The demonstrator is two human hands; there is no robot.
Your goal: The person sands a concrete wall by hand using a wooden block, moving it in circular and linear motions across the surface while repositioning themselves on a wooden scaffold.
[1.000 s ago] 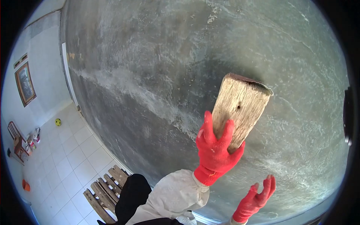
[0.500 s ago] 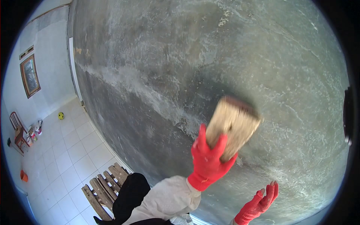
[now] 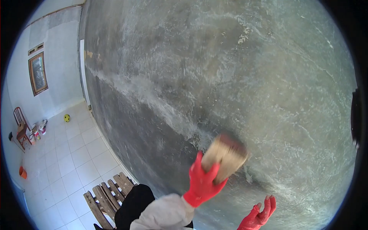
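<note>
While left hand clamps wood block on wet wall, we judge: keep block flat, pressure even; right hand, 5 o'clock, open, empty.

Head view — close, facing plastered wall

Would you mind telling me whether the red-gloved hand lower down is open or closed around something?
Open and empty: the red-gloved right hand has its fingers spread, palm showing, holding nothing, apart from the grey plastered wall.
</note>
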